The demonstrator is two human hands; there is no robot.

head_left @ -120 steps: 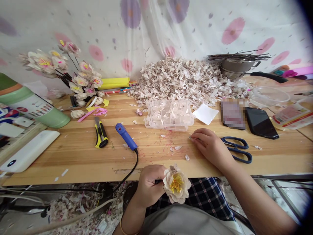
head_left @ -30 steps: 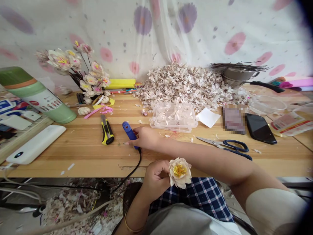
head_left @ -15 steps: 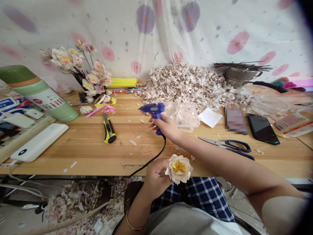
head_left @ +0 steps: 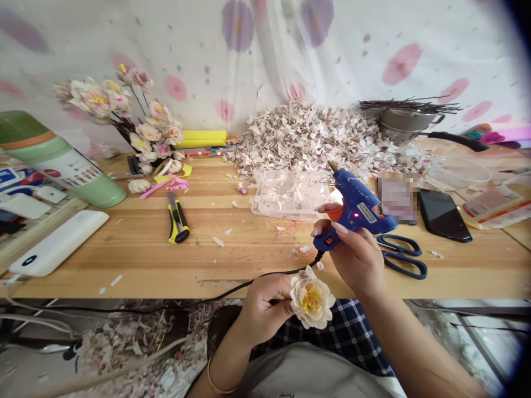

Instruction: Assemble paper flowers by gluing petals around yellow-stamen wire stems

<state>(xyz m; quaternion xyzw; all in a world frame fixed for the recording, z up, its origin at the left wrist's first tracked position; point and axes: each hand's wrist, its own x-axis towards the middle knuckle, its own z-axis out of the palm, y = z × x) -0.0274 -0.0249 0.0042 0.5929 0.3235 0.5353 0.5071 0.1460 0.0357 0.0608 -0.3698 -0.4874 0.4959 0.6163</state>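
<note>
My left hand (head_left: 262, 309) is closed on a cream handmade flower (head_left: 312, 298) with a yellow centre, held just below the table's front edge. My right hand (head_left: 357, 253) grips a blue glue gun (head_left: 355, 209) above the table, a finger on its orange trigger, nozzle pointing up and to the left. Its black cord (head_left: 249, 282) trails left over the table edge. A clear plastic box (head_left: 290, 194) of petals sits just beyond the gun.
A big heap of pale petals (head_left: 315, 135) fills the back. Blue scissors (head_left: 401, 257), a black phone (head_left: 444, 214), a yellow utility knife (head_left: 177, 218), a white power bank (head_left: 53, 242), a green flask (head_left: 53, 160) and a bunch of finished flowers (head_left: 124, 113) lie on the wooden table (head_left: 124, 260).
My right hand took the glue gun from the table at left centre, lifted it and carried it right, close above the flower. The left hand kept the flower.
</note>
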